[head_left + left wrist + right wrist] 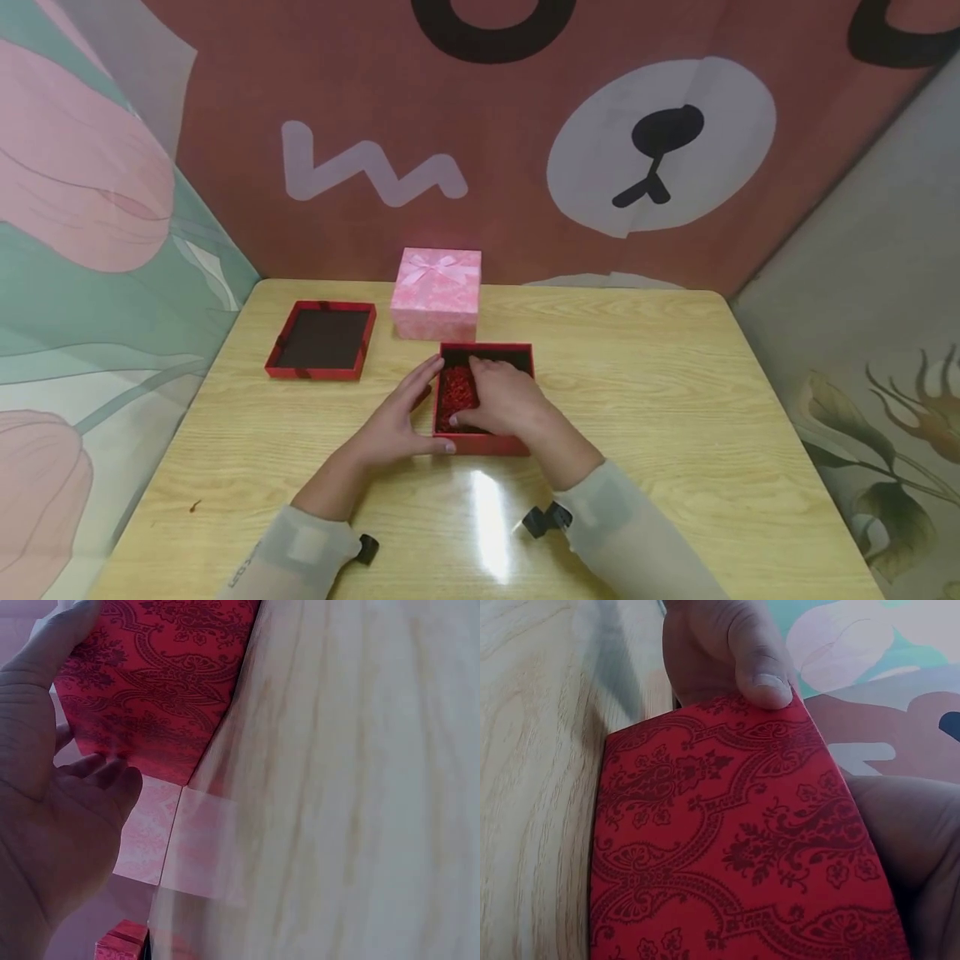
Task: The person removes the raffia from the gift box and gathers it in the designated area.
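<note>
A red patterned gift box (491, 445) stands lidless on the table, with a dark inside and shredded red paper (459, 392) in it. My left hand (390, 425) holds the box at its left side, thumb at the near left corner and fingers toward the far left corner. In the left wrist view those fingers bend against the patterned wall. My right hand (510, 400) reaches down into the box from the right, thumb and fingers spread over the shredded paper and covering much of it. The right wrist view shows the near wall with the left thumb (769, 688) on its corner.
The red lid (321, 374) lies upturned at the left, its dark inside facing up. Behind the red box stands a closed pink gift box (435, 287) with a bow. A small dark scrap (195, 506) lies at the table's left. Printed walls enclose the table's back and sides.
</note>
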The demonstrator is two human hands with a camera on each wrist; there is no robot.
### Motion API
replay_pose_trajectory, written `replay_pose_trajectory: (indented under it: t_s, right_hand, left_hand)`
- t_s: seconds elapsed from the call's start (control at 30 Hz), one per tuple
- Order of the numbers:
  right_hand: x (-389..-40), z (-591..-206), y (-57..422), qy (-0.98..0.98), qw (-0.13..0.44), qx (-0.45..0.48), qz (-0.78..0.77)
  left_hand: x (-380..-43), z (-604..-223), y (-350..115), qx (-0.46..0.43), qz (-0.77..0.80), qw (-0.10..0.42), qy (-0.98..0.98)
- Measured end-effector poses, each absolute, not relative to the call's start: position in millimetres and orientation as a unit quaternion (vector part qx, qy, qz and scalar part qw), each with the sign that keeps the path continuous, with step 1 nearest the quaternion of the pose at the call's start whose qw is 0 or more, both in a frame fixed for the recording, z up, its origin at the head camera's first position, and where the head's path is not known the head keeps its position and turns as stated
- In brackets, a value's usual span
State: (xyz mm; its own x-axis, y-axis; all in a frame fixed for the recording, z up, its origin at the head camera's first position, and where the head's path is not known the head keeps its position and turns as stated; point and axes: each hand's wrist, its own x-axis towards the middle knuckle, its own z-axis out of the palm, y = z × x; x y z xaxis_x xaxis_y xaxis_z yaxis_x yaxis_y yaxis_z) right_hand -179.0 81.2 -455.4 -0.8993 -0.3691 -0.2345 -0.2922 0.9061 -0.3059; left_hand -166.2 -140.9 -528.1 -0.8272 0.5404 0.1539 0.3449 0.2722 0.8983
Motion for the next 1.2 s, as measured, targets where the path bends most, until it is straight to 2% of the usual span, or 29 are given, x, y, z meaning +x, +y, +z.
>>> replay_pose_trajectory:
  t_s: [0.5,0.9,1.2]
  right_hand:
    - [-190,-469,77,0.954,0.230,-0.164,-0.104]
    - [-195,-473,78,0.936,0.234,-0.238,-0.108]
    - [-199,-474,78,0.913,0.238,-0.297,-0.145]
  left_hand:
    - [-167,-527,-137,0.280,0.545,0.094,0.784]
    - [-156,-492,-133,0.275,0.563,0.104,0.773]
    - [-154,-492,-134,0.268,0.566,0.103,0.773]
